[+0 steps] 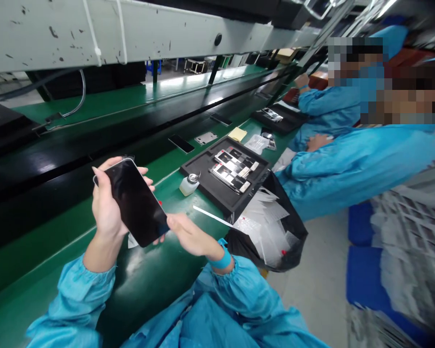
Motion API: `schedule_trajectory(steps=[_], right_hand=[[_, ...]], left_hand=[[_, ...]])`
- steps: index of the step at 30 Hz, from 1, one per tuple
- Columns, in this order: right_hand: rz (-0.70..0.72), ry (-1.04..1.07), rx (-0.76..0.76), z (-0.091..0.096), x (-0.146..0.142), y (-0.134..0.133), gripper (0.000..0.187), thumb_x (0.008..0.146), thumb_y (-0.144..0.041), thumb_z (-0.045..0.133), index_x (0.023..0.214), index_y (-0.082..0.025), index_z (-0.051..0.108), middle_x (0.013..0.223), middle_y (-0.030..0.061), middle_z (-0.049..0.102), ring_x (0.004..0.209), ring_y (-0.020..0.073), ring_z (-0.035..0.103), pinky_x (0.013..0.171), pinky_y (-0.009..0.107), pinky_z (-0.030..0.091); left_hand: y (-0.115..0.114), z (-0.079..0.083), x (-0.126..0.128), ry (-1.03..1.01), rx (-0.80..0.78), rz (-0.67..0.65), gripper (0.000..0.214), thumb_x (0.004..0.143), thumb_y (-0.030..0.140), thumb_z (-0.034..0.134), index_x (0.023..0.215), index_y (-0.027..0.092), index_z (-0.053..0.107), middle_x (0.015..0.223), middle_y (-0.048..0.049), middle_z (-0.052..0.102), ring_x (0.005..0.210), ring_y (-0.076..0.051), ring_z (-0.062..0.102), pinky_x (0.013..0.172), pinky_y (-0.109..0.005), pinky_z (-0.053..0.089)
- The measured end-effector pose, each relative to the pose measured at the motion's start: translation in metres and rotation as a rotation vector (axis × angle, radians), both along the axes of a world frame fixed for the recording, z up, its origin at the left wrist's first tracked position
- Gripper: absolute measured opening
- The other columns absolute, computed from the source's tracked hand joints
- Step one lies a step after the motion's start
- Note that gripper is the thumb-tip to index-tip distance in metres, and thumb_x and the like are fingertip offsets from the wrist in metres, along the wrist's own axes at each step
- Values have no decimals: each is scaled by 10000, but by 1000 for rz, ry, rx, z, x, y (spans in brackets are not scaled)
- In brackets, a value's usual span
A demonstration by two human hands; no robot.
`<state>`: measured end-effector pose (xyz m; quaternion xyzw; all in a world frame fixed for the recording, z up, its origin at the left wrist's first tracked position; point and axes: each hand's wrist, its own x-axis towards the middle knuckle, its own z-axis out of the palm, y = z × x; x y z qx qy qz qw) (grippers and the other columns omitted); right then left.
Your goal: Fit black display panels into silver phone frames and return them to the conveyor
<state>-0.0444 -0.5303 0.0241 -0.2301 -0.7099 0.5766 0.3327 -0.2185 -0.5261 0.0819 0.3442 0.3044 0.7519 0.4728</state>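
The left hand point(107, 205) and right hand point(190, 234) both grip a black glossy-screened smartphone point(136, 203), held tilted above the green workbench point(159, 275). Beyond it: a small white plastic bottle point(189, 184), a black tray of phones point(226, 174), and a black waste bag point(271, 232).

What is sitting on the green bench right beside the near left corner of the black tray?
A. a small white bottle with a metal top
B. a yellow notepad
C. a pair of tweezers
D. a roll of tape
A: a small white bottle with a metal top stands on the green bench beside the near left corner of the black tray, beyond the phone gripped in the left hand and right hand.
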Motion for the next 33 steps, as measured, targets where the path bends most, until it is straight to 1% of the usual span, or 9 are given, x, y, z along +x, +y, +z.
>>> schedule_trajectory(steps=[2, 6, 13, 16, 21, 25, 29, 32, 33], right_hand=[[62, -30, -40, -9, 4, -3, 833, 1055, -900, 334, 768, -184, 649, 667, 43, 672, 593, 158, 634, 614, 283, 572], [-17, -88, -108, -20, 4, 0, 890, 946, -1005, 389, 584, -210, 561, 456, -1, 521, 383, 99, 453, 414, 228, 391], [-72, 57, -211, -35, -15, 13, 870, 734, -1015, 698, 481, -210, 487, 422, -15, 482, 415, 86, 429, 434, 225, 346], [-57, 74, -277, -43, -24, 16, 872, 687, -1028, 715, 511, -192, 537, 447, -7, 520, 427, 87, 464, 448, 218, 380], [256, 210, -377, -57, -37, 14, 838, 662, -969, 802, 721, -143, 683, 627, 50, 684, 508, 147, 644, 509, 273, 558], [334, 251, -392, -59, -34, 19, 753, 706, -864, 881, 713, -139, 678, 631, 44, 698, 497, 161, 675, 513, 284, 587], [107, 210, -396, -56, -20, 28, 791, 740, -923, 804, 688, -149, 650, 520, 0, 622, 386, 120, 570, 426, 239, 472], [-22, 235, -358, -58, 10, 31, 852, 817, -966, 686, 898, -119, 731, 653, 43, 715, 455, 130, 631, 446, 224, 422], [-44, 221, -311, -59, 27, 32, 872, 842, -967, 658, 1001, -114, 753, 732, 68, 756, 503, 140, 667, 472, 228, 439]], left_hand=[[2, 1, -3, -26, -2, -10, 516, 1008, 739, 671, 1174, 250, 667, 919, -69, 835, 719, -221, 799, 655, -335, 700], [0, -3, 3, -60, -3, 21, 450, 1029, 689, 682, 1225, 285, 664, 964, -39, 838, 767, -201, 804, 699, -322, 704], [-3, -6, 9, -36, 50, 101, 357, 1059, 633, 672, 1225, 317, 685, 1019, -16, 840, 831, -193, 799, 774, -341, 701], [0, -5, 9, -18, 29, 164, 395, 1039, 665, 683, 1195, 302, 679, 995, -21, 847, 809, -190, 796, 746, -329, 692], [1, -3, 16, 19, -14, 240, 385, 1059, 694, 612, 1084, 326, 721, 953, 13, 857, 789, -201, 797, 753, -346, 685], [6, -3, 28, 24, -83, 244, 485, 1064, 767, 504, 1011, 356, 755, 913, 36, 854, 795, -210, 783, 769, -370, 681], [33, -3, 41, 13, -41, 138, 569, 1033, 842, 474, 1021, 343, 748, 919, 42, 859, 812, -210, 787, 785, -376, 678], [81, 0, 48, 10, -92, -1, 557, 1120, 755, 353, 1094, 317, 697, 962, 34, 859, 904, -213, 810, 867, -400, 671], [103, 1, 51, -8, -141, 7, 590, 1134, 746, 288, 1123, 300, 674, 950, 20, 851, 914, -219, 809, 876, -410, 668]])
